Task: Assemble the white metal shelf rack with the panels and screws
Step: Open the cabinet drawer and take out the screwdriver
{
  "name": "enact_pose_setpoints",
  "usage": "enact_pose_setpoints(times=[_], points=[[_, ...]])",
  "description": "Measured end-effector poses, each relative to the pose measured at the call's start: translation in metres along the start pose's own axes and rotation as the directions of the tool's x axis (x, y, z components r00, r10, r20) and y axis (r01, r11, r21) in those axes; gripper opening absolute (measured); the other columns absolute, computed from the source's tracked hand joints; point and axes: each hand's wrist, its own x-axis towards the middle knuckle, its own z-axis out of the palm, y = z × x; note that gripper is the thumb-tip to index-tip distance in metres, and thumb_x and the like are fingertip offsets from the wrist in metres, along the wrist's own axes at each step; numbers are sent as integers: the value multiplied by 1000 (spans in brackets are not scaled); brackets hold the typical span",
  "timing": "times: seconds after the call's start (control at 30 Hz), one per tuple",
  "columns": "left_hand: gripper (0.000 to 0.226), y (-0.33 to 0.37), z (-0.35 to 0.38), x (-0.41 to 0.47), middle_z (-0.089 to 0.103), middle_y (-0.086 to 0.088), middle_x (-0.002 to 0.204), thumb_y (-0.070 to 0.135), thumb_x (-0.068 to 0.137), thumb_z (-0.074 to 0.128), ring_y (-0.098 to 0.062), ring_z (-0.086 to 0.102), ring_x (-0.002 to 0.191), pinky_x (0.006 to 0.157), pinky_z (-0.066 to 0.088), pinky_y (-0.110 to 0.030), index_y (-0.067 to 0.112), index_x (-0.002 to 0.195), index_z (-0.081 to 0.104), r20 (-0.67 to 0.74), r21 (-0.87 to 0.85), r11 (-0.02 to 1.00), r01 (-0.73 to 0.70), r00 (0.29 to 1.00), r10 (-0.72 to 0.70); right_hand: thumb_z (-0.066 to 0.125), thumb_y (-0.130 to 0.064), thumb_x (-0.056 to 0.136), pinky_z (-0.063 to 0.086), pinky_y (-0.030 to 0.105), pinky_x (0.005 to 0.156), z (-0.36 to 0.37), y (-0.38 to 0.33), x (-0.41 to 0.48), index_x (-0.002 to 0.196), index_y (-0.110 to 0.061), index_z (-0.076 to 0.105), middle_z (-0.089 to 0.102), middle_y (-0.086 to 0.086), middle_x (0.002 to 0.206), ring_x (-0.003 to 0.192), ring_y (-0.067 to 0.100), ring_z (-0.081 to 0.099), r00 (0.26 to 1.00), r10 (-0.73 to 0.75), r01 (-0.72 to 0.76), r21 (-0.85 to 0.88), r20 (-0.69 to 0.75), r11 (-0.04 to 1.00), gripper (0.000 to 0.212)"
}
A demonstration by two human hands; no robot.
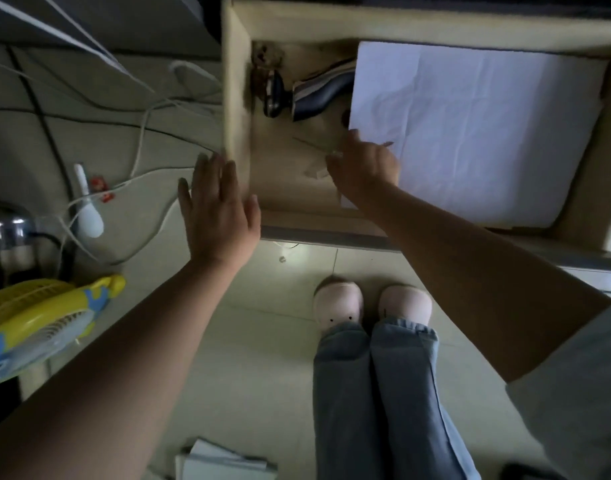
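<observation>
I stand over an open beige drawer [235, 98]. My left hand [221, 209] is spread flat with straight fingers against the outer left wall and front corner of the drawer. My right hand [364, 164] reaches into the drawer with its fingers curled down at the near edge of a large white sheet [470, 126]. The back of the hand hides whether it holds anything. A small clear packet [314, 173] lies on the drawer floor just left of that hand. No shelf panels or screws can be made out for certain.
A dark blue electric shaver [311, 95] lies at the back left of the drawer. White cables [141, 133] trail over the floor to the left, near a yellow and blue fan [37, 323]. White flat pieces [224, 462] lie by my feet.
</observation>
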Motion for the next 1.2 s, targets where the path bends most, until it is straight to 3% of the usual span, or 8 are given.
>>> enact_pose_setpoints(times=[0.1,0.5,0.7,0.8,0.87,0.93,1.07,1.2], points=[[61,0,5,4,25,-21,149,30,92,39,-33,22,139,111,19,-43,-3,142,27,25,-75,996,48,999,-47,38,-33,96,39,35,68,12,-3,-3,120,-9,41,62,21,105,97,38,59,995,-96,98,-76,34,992,33],[63,-4,12,4,49,-26,131,33,81,34,-39,51,118,93,44,-43,-7,129,47,-27,-128,991,-22,999,19,34,-16,97,45,40,80,2,3,-26,114,-7,44,57,21,112,103,38,56,983,177,-181,81,51,980,22],[62,1,2,4,34,-20,145,33,86,30,-33,32,133,107,23,-49,0,139,36,33,-45,999,-4,999,6,44,8,86,47,43,86,-31,31,-62,147,-29,4,49,20,125,107,35,53,980,-14,16,-6,197,1000,82],[57,10,-2,-10,49,-24,131,36,88,39,-37,49,119,101,33,-56,-4,128,47,-41,48,985,-166,985,168,40,-5,93,44,37,73,-42,49,-82,147,-25,5,56,19,107,93,35,57,988,7,2,-59,155,998,68],[58,22,7,-27,55,-25,124,40,87,42,-39,53,114,95,39,-56,-5,124,47,-63,99,914,-394,914,401,40,-20,97,37,30,63,-48,65,-101,126,-16,42,56,16,88,86,35,58,996,39,-35,-52,75,998,30],[45,37,17,-44,54,-24,127,27,92,42,-39,51,117,98,39,-51,-2,125,41,-59,97,839,-536,838,542,42,-28,97,29,28,57,-46,81,-122,90,-9,51,54,15,77,76,32,56,998,58,-58,-30,-9,998,21],[41,47,25,-44,53,-22,129,-1,88,25,-39,51,119,104,31,-47,1,126,40,-72,111,840,-530,839,539,44,-22,96,31,28,57,-25,104,-142,89,0,59,63,20,83,74,36,59,994,-59,60,7,-91,998,27],[34,60,22,-23,57,-24,121,-6,82,36,-41,56,108,92,44,-51,4,111,49,-326,131,861,-492,799,506,55,-11,81,43,26,45,-23,108,-135,68,5,57,59,22,63,49,35,58,920,-255,268,1,-297,964,20]])
